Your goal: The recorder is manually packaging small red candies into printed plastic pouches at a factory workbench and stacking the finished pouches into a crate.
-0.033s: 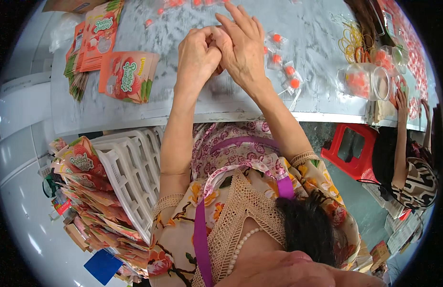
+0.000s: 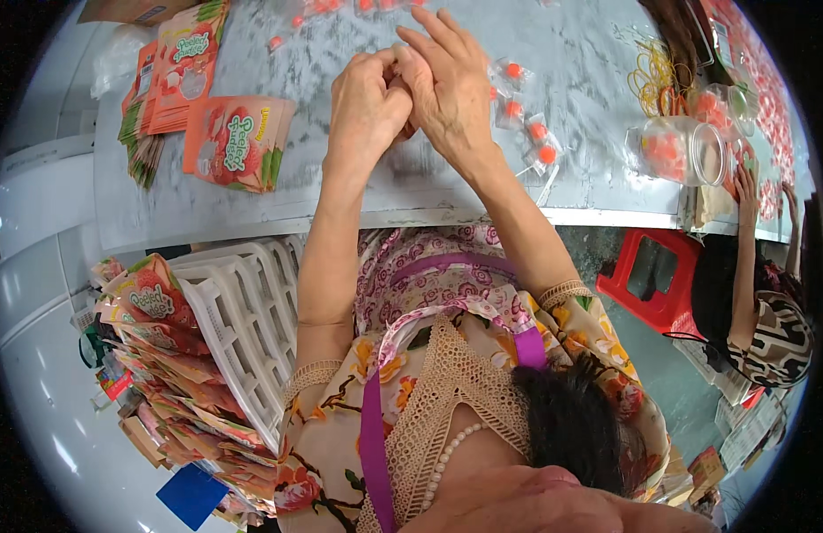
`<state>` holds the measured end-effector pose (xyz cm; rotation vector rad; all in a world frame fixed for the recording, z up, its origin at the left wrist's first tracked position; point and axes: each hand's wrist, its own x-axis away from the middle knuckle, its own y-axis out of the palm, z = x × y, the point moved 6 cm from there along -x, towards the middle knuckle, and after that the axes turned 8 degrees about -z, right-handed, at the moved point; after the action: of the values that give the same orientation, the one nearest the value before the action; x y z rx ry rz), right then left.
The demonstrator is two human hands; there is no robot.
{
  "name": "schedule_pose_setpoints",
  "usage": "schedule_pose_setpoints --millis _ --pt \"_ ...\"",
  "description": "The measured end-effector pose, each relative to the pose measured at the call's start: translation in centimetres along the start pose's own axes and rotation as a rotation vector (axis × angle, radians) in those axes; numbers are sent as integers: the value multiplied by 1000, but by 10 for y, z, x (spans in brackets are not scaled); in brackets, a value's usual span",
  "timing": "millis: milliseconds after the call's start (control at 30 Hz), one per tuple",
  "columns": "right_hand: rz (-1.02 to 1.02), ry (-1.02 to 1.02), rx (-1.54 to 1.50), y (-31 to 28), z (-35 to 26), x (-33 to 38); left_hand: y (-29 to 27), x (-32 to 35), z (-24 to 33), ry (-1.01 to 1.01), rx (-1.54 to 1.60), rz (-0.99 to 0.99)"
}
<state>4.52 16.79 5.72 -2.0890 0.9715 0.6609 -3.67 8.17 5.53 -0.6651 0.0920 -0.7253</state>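
Over the table, my left hand (image 2: 367,99) is closed, its fingers curled inward. Whatever it may hold is hidden. My right hand (image 2: 451,93) presses against it from the right, with its thumb at the left hand's thumb and its other fingers stretched out. Just right of my hands lie several small clear packets, each with a red-orange ball inside, such as this packet (image 2: 538,131). Left of my hands, a red and green printed pouch (image 2: 240,142) lies flat.
More printed pouches (image 2: 185,67) are stacked at the far left. Clear jars (image 2: 682,151) of red pieces and yellow rubber bands (image 2: 653,80) are on the right. Below the table are a white crate (image 2: 243,311), a red stool (image 2: 647,280) and a co-worker's arm (image 2: 746,258).
My right hand's fingers have shifted very slightly toward the left hand. Everything else looks the same.
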Motion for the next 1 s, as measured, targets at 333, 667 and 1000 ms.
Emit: schedule_pose_setpoints --millis 333,667,1000 --pt "99 127 -294 -32 7 -13 -34 -1 -1 163 -29 87" --pt "-331 191 585 21 77 57 -76 14 15 88 -45 180" --pt "-282 241 33 12 99 48 -74 18 15 175 62 165"
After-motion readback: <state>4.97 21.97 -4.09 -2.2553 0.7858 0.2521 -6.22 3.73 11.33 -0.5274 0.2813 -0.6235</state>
